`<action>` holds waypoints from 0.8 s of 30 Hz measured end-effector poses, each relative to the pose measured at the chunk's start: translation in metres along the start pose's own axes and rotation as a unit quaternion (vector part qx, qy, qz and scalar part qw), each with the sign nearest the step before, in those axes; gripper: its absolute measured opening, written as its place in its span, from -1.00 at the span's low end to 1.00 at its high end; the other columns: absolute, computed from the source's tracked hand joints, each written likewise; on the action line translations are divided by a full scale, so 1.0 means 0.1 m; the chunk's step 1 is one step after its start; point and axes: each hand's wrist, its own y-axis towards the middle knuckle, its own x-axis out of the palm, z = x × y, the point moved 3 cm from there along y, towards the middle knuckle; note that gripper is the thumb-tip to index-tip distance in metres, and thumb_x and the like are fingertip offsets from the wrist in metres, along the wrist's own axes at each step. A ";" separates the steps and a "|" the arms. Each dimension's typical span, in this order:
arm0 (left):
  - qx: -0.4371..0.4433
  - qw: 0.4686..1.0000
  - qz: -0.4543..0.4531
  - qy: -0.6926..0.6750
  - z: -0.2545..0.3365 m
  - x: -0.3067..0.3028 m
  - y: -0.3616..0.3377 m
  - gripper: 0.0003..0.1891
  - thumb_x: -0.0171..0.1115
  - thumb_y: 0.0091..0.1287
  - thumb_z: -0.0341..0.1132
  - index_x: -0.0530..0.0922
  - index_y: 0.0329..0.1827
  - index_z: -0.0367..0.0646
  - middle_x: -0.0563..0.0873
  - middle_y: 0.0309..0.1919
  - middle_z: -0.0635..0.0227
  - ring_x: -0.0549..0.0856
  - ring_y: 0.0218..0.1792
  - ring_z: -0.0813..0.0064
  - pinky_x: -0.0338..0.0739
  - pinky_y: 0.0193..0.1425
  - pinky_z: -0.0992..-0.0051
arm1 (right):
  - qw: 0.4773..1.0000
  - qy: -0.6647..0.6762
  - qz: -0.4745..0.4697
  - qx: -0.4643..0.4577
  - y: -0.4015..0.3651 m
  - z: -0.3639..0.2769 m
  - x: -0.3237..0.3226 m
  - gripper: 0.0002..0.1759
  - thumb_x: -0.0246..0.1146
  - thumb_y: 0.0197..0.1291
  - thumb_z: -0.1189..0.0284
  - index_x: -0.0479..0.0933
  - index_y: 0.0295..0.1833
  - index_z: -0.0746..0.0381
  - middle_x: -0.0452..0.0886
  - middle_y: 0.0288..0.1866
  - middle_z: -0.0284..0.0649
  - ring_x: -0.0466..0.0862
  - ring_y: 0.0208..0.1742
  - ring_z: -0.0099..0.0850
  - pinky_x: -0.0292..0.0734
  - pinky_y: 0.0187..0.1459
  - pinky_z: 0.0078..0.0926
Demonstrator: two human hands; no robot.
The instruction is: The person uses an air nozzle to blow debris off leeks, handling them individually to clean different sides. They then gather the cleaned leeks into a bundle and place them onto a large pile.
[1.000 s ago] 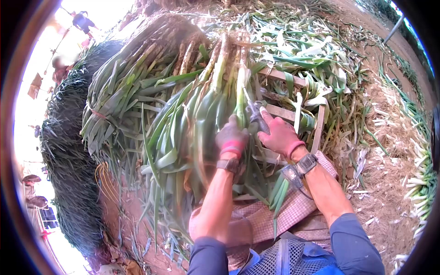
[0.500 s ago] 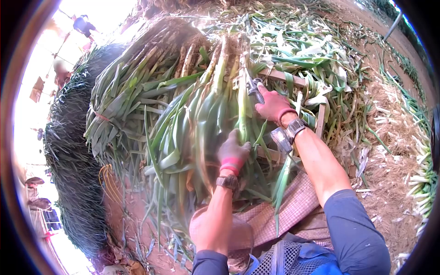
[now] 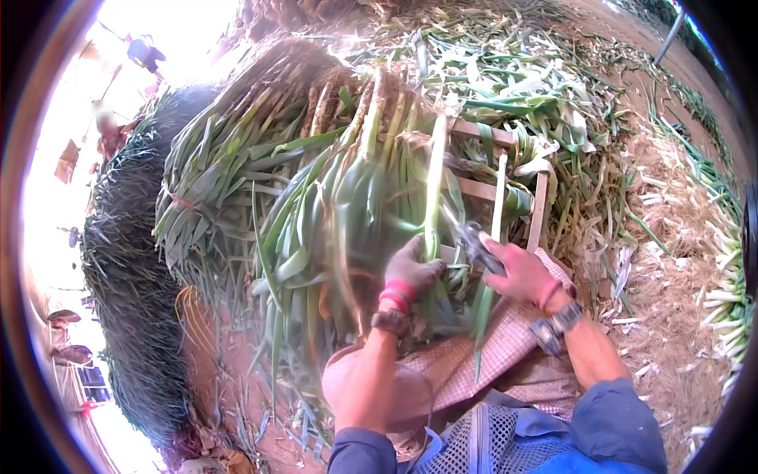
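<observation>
My left hand (image 3: 412, 270), in a grey glove with a pink cuff, is closed round the lower part of a pale green onion stalk (image 3: 435, 178), which stands upright with its white end away from me. My right hand (image 3: 517, 271), in a pinkish glove, grips the dark handle of a cutting tool (image 3: 478, 246); its blade end points at the stalk just above my left hand. Left of the stalk lies a large heap of green onions (image 3: 316, 197) with brown roots at the far end. Another trimmed stalk (image 3: 499, 197) leans to the right.
A wooden frame (image 3: 538, 212) stands behind my right hand. Cut leaves (image 3: 521, 87) are piled beyond it. Root scraps (image 3: 663, 268) and a row of white-ended onions (image 3: 730, 304) lie at the right. A dark green onion stack (image 3: 130, 300) rises at the left. Two people are at the upper left.
My right hand and the tool have come down toward me, from the stalk's root end to near my left hand. The stalk's far end now looks white and bare.
</observation>
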 end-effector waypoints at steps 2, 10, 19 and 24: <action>-0.054 0.980 0.012 0.191 0.06 0.09 -0.15 -0.12 0.50 0.20 -0.17 0.41 0.60 -0.33 0.74 0.35 0.06 0.78 0.27 0.34 0.59 0.43 0.40 | 1.000 0.014 -0.006 0.016 -0.31 0.12 0.05 -0.08 0.32 0.26 0.04 0.30 0.70 0.10 0.65 -0.02 0.11 0.72 0.05 0.09 0.60 0.18 0.00; -0.030 0.979 0.015 0.200 -0.04 0.67 -0.51 -0.19 0.48 0.21 -0.08 0.49 0.58 -0.04 0.86 0.07 0.11 0.88 0.02 0.25 0.72 0.18 0.30 | 0.999 0.024 0.049 0.005 -0.62 0.26 0.02 -0.05 0.37 0.24 0.02 0.29 0.71 0.08 0.65 0.15 0.21 0.69 0.20 0.15 0.57 0.30 0.01; 0.009 0.955 -0.154 0.253 0.18 1.58 -1.14 -0.26 0.37 0.34 0.06 0.40 0.49 -0.10 0.81 -0.12 -0.14 0.80 -0.06 -0.21 0.67 0.08 -0.04 | 0.991 0.033 0.099 0.079 0.01 0.27 -0.15 -0.05 0.38 0.24 0.03 0.28 0.71 0.07 0.67 0.09 0.21 0.70 0.16 0.19 0.59 0.24 0.02; -0.001 0.908 -0.252 0.333 0.26 1.10 -0.90 -0.27 0.37 0.35 0.26 0.51 0.38 -0.09 0.82 -0.07 -0.13 0.80 0.03 -0.13 0.66 0.14 0.00 | 0.977 0.073 0.172 0.105 0.11 0.43 -0.12 -0.05 0.35 0.25 0.10 0.24 0.72 0.14 0.70 0.18 0.22 0.71 0.20 0.16 0.57 0.29 -0.01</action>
